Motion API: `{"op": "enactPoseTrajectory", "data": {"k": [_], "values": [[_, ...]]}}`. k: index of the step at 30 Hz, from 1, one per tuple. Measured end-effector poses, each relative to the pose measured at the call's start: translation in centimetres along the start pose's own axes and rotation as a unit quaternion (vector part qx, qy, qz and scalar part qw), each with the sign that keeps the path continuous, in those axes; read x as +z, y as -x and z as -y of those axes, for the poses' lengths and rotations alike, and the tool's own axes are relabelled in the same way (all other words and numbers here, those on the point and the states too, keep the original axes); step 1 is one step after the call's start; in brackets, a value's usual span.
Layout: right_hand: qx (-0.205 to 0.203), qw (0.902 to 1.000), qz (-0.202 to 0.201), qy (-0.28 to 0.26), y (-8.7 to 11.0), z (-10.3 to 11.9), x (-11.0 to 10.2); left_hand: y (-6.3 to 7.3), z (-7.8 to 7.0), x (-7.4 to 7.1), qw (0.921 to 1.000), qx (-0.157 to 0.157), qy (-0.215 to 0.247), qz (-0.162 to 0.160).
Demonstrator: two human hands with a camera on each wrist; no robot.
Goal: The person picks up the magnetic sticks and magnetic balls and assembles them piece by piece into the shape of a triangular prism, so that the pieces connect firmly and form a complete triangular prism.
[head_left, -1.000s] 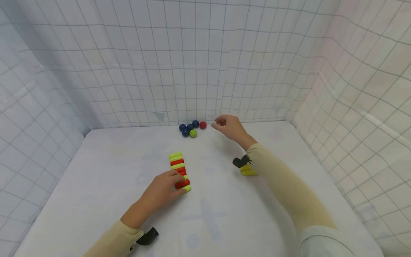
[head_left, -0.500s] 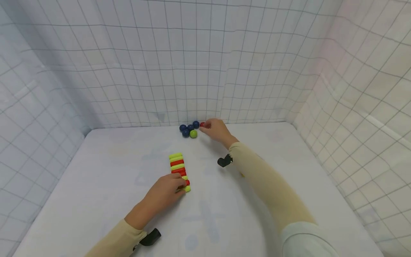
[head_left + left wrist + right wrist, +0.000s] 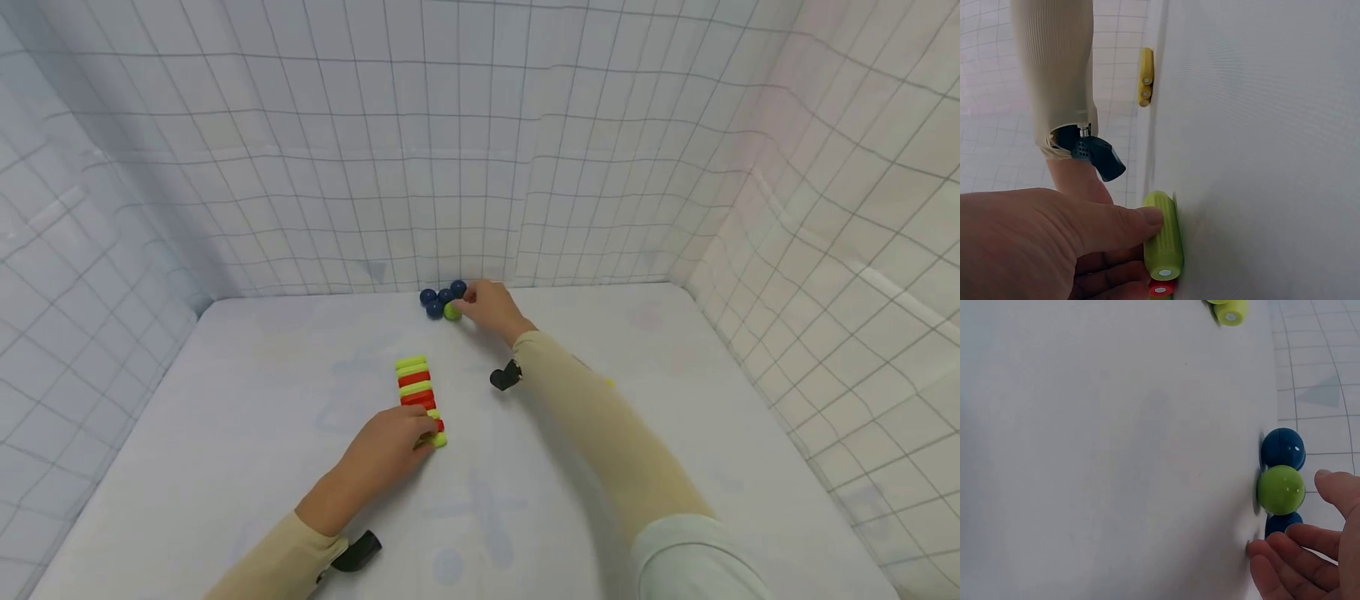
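My left hand (image 3: 386,446) is at the near end of a row of yellow-green and red sticks (image 3: 414,377). In the left wrist view its thumb presses the end yellow-green ribbed stick (image 3: 1165,244), with the other fingers curled beside it near a red stick (image 3: 1161,289). At the back, my right hand (image 3: 491,307) reaches to a green ball (image 3: 1281,490), which sits among dark blue balls (image 3: 1283,449). Thumb and fingers stand apart on either side of the green ball in the right wrist view. The red ball is hidden behind this hand.
Yellow sticks (image 3: 1146,72) lie on the right, mostly covered by the right forearm in the head view. A white grid-patterned cloth wall (image 3: 465,167) rises behind the balls and on both sides of the white table (image 3: 285,375). Each wrist carries a black camera (image 3: 357,552).
My right hand has moved left along the back, past the red ball to the green one, covering the red ball. The left hand has shifted slightly and drawn its fingers in at the row's end.
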State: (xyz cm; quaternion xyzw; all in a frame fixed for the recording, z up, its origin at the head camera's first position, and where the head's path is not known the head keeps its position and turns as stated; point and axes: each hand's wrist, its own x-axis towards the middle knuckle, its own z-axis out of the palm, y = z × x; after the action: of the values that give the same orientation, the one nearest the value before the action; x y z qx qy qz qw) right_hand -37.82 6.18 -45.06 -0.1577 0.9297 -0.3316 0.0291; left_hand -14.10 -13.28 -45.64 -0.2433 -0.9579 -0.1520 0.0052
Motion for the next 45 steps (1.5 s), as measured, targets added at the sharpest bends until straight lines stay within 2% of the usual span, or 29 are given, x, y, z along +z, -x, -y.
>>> {"op": "enactPoseTrajectory", "data": {"k": [4,12,22,30,37,45], "values": [[0.018,0.9998,-0.007,0.004,-0.6,-0.4,0.8,-0.1,-0.1,0.0,1.0,0.005,0.004,-0.006],[0.026,0.9988,-0.018,0.037,-0.9,-0.2,1.7,-0.3,0.0,0.2,0.9995,0.016,0.022,-0.019],[-0.017,0.9995,-0.016,0.023,-0.4,-1.0,1.0,-0.2,0.1,0.2,0.9993,0.025,0.016,-0.022],[-0.056,0.9983,-0.016,-0.003,1.7,-1.3,-0.4,0.3,0.2,0.4,0.9983,0.047,-0.014,-0.029],[-0.094,0.9953,-0.025,-0.001,4.6,-1.2,-1.8,0.3,0.0,0.4,0.998,0.051,-0.032,-0.014],[-0.126,0.9914,-0.02,-0.031,8.2,-0.5,-3.4,0.0,0.3,0.5,0.9974,0.059,-0.036,-0.021]]}}
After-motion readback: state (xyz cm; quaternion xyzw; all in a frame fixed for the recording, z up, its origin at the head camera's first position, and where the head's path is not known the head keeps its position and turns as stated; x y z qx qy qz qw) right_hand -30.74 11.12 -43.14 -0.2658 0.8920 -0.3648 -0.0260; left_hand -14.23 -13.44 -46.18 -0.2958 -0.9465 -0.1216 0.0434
